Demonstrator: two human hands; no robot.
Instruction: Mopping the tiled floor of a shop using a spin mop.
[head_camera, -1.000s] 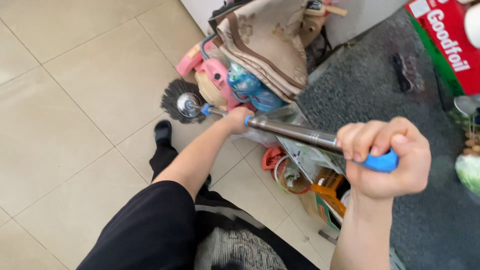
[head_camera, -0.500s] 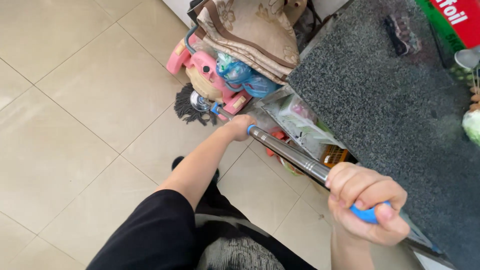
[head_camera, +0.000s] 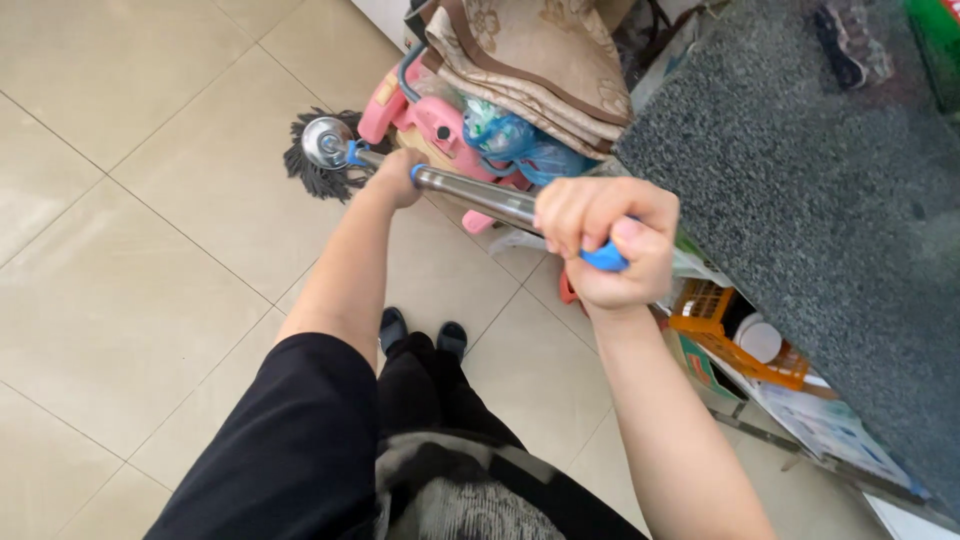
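Over on the left, the pale beige tiled floor (head_camera: 150, 250) runs out in big squares with thin dark joints. On it lies the dark stringy mop head (head_camera: 318, 165), fanned out just beside a pink plastic toy ride-on car (head_camera: 430, 115). A shiny round metal disc with a blue collar (head_camera: 328, 143) sits on top of the strands, and from it the long steel mop handle (head_camera: 475, 195) slopes up towards the person.

The left hand (head_camera: 395, 175) is closed round the lower part of the handle, just above the disc; its grip is fully wrapped on the steel tube. The black sleeve (head_camera: 290, 440) covers the upper arm, and below it two black shoes (head_camera: 420, 335) stand together on the tiles.

Further right, the right hand (head_camera: 605, 240) is a tight fist round the blue plastic end cap (head_camera: 605, 260) of the handle, the grip shut all the way.

Behind the hands, a folded brown and cream floral cloth (head_camera: 530, 60) is heaped on the toy car, with crumpled blue plastic bags (head_camera: 505, 140) tucked under it. To the right stands the speckled dark grey stone desk (head_camera: 800, 200). Beneath its edge there is an orange plastic crate (head_camera: 730, 335) with a white round lid (head_camera: 762, 342) beside it, a greenish flat carton (head_camera: 700, 365) in front of it, and pale printed sheets (head_camera: 830, 430) lying further right. At the top right corner a green package (head_camera: 940, 50) with a red strip rests on the desk; its print is too blurred to make out.
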